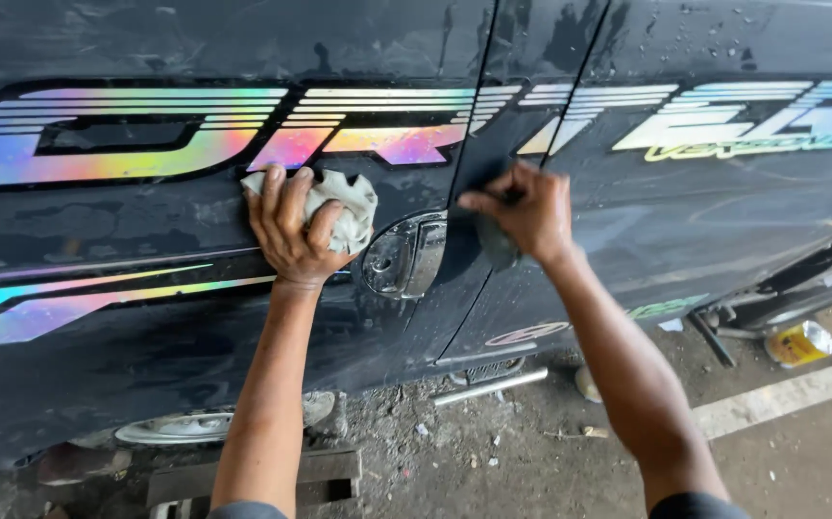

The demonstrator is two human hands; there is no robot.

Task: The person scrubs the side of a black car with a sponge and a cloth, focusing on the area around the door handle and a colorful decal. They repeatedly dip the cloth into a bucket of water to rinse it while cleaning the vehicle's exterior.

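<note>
I see my left hand [293, 229] pressed flat against the dark, wet car door [147, 317], fingers spread and curled over a crumpled pale cloth [344, 207] that it pins to the panel just below the rainbow holographic decal [128, 139]. My right hand [526, 211] is closed around a dark rag [498, 245], held against the panel just right of the door seam [469, 173]; the rag is mostly hidden under the fingers, so I cannot make out its full shape. Between my two hands sits the chrome door handle [404, 255], just beside the pale cloth and untouched. A second holographic stripe [70, 303] runs lower left across the door. Below the sill, a metal bar [491, 386] lies on the gritty ground, a yellow packet [800, 343] rests near a stand at the right, and a wheel rim [185, 428] lies flat under the car beside my left forearm.
</note>
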